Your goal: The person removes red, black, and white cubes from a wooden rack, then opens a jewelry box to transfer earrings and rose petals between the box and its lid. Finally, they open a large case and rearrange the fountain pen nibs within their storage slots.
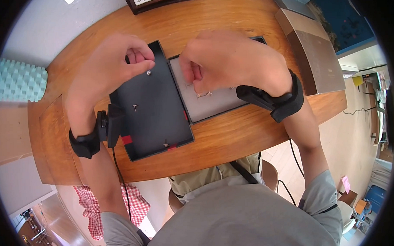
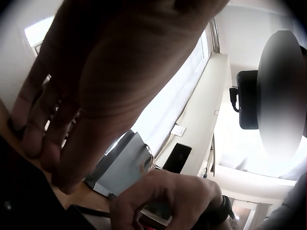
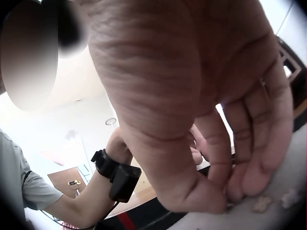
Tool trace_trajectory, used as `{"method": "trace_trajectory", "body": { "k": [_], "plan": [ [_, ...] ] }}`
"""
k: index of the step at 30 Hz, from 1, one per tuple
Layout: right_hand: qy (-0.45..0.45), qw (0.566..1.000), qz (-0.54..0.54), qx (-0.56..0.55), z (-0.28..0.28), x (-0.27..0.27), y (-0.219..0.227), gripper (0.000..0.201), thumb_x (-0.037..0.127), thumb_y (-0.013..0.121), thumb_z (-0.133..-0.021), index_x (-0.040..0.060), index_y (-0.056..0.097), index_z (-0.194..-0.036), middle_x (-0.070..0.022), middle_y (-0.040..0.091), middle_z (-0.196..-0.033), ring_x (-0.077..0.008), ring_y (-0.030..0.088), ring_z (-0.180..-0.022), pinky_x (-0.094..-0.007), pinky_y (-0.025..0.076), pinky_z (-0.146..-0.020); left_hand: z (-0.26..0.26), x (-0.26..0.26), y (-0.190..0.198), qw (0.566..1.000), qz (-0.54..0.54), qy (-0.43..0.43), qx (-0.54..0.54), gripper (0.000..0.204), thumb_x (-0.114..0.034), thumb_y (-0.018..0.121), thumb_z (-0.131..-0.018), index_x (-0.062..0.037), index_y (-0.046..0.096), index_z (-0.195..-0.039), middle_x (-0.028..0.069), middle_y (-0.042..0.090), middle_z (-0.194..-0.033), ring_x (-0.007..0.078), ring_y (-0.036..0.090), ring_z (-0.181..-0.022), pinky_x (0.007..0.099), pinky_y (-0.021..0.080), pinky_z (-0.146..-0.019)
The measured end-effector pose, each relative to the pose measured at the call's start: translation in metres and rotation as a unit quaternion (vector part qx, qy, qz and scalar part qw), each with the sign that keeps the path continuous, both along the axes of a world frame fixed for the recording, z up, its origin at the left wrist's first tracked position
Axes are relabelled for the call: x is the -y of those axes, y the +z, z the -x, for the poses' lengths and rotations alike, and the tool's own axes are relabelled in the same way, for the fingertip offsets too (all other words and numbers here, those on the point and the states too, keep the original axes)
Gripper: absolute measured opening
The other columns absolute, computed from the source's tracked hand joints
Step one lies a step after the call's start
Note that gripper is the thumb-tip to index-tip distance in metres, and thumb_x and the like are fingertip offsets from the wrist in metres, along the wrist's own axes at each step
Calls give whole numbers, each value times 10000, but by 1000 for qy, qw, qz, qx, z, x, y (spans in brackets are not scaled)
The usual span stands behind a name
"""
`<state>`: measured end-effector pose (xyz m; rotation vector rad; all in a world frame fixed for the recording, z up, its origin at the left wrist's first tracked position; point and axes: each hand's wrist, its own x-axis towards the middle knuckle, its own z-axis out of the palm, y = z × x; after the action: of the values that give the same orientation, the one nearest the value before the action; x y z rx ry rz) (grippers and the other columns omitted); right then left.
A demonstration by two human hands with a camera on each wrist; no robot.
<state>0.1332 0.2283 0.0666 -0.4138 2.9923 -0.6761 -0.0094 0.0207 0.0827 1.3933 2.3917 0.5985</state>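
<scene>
Foam panel: one teal bumpy panel (image 1: 20, 81), to the left of the black tray and well apart from it.
Cloth: one red-and-white checked cloth (image 1: 89, 209), lower than the table (image 1: 223, 143), on the near left side of the black tray.
Left hand: one hand (image 1: 108, 61), above the far left part of the black tray; its fingers are bent and the thumb is near them, but I cannot tell if something tiny is between.
Black tray: one tray (image 1: 153, 118), with three red patches at its edges.
Small metal pieces: three are visible in the black tray: a round shiny stud (image 1: 149, 72) near the left thumb, a T-shaped piece (image 1: 135, 108) in the middle, a third piece (image 1: 166, 143) at the near end.
Grey-lined box: one box (image 1: 222, 105), just right of the black tray.
Right hand: one hand (image 1: 233, 56), over this box, fingertips brought together low at the lining; I cannot tell whether they grip a piece.
Flower-shaped pieces: at least two, on the lining right of the black tray; the right wrist view shows the petals of one (image 3: 261, 203) more clearly.
Hidden part: in the head view, the right hand covers much of the lining, so the full count is uncertain.
Carton: one brown cardboard box (image 1: 311, 54), farther right of the black tray.
</scene>
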Motion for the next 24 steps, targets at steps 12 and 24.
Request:
{"method": "trace_trajectory", "body": {
  "k": [12, 24],
  "plan": [
    [106, 982, 153, -18, 7, 9, 9, 193, 154, 764, -840, 90, 722, -1017, -56, 721, -895, -221, 690, -844, -354, 541, -755, 17, 8, -15, 997, -69, -9, -29, 137, -135, 695, -951, -17, 735, -1007, 32, 713, -932, 144, 640, -842, 279, 474, -705],
    [7, 998, -30, -47, -17, -19, 17, 202, 207, 812, -775, 59, 754, -900, -74, 737, -880, -292, 698, -884, -416, 538, -755, -50, -19, -12, 995, -30, -93, -9, 113, -112, 747, -856, -31, 734, -934, 58, 669, -872, 189, 634, -785, 313, 495, -689]
  ]
}}
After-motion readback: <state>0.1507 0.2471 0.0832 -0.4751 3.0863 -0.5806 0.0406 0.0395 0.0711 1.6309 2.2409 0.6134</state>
